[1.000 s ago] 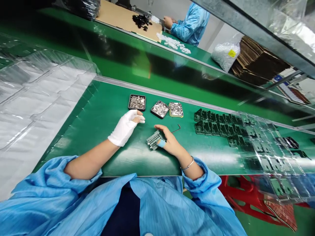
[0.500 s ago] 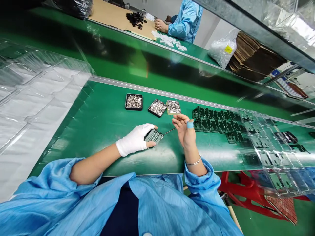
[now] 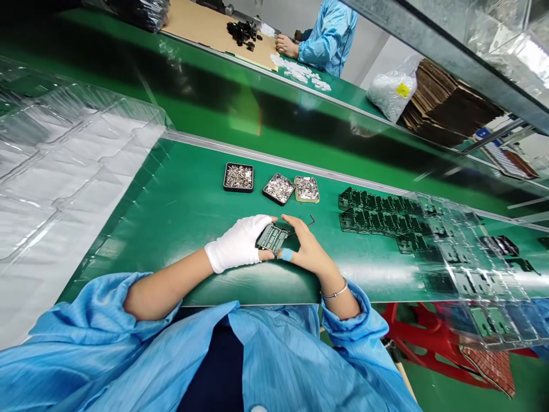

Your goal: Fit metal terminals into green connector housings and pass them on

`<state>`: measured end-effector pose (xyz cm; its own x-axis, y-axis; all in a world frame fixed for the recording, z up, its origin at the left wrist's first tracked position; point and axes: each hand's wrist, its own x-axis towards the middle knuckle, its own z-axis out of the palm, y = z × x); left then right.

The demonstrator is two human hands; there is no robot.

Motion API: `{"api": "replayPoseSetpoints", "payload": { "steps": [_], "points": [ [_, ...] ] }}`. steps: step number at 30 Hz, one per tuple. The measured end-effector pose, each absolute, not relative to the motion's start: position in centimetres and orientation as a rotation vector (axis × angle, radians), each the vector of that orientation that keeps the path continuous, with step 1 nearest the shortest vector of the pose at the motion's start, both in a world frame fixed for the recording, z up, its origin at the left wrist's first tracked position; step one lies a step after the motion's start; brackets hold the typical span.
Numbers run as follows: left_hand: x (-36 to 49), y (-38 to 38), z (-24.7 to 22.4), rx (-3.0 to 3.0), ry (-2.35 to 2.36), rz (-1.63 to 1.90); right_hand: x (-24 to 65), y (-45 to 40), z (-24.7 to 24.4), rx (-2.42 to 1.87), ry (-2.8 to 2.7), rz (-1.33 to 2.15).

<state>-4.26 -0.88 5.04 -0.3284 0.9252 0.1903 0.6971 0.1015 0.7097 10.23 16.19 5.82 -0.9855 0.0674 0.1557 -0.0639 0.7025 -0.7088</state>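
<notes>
A small green circuit board [image 3: 273, 238] is held low over the green bench, tilted, between my two hands. My left hand [image 3: 234, 243], in a white glove with bare fingertips, is closed around its left side. At the right edge my right hand [image 3: 311, 252] grips it between the thumb, wrapped in blue tape, and the forefinger. A thin dark lead with a reddish bent end [image 3: 313, 220] sticks out beyond my right fingers; its other end is partly hidden by that hand.
Three small trays of shiny metal pieces, the left one black [image 3: 238, 177], stand behind my hands. Rows of green boards [image 3: 381, 220] lie to the right, beside clear plastic trays [image 3: 465, 257]. More clear trays [image 3: 77, 154] are at left. A co-worker [image 3: 328, 37] sits across.
My right hand has turned and moved left and down from the lead's end onto the board's right edge. My left hand still holds the board.
</notes>
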Motion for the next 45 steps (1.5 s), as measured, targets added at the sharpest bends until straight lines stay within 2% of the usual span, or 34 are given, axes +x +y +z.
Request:
{"api": "replayPoseSetpoints", "payload": {
  "steps": [10,17,21,25,35,41,43,45],
  "points": [
    [-4.5,-1.1,5.5,1.348,2.104,1.174,10.2,15.9,5.9,-0.013,-2.623,1.108],
    [-4.2,-1.1,5.4,1.503,2.290,1.048,10.1,15.4,6.0,0.032,-2.743,0.883],
    [-4.0,-1.0,5.3,1.662,2.336,1.014,10.3,15.8,6.2,0.052,-2.582,1.057],
    [-3.7,-1.0,5.5,1.772,2.351,0.984,10.2,16.1,6.1,-0.114,-2.375,1.128],
    [-3.5,-1.1,5.5,1.798,2.349,0.974,9.9,15.6,5.9,-0.039,-2.416,0.999],
    [-3.5,-1.1,5.5,1.870,2.390,0.994,10.1,15.4,5.6,-0.014,-2.576,0.741],
    [-3.5,-1.2,5.6,1.877,2.417,0.981,10.1,15.1,5.7,-0.015,-2.594,0.782],
    [-3.5,-1.2,5.7,1.870,2.411,0.966,10.1,15.0,6.0,0.007,-2.562,0.980]
  ]
}}
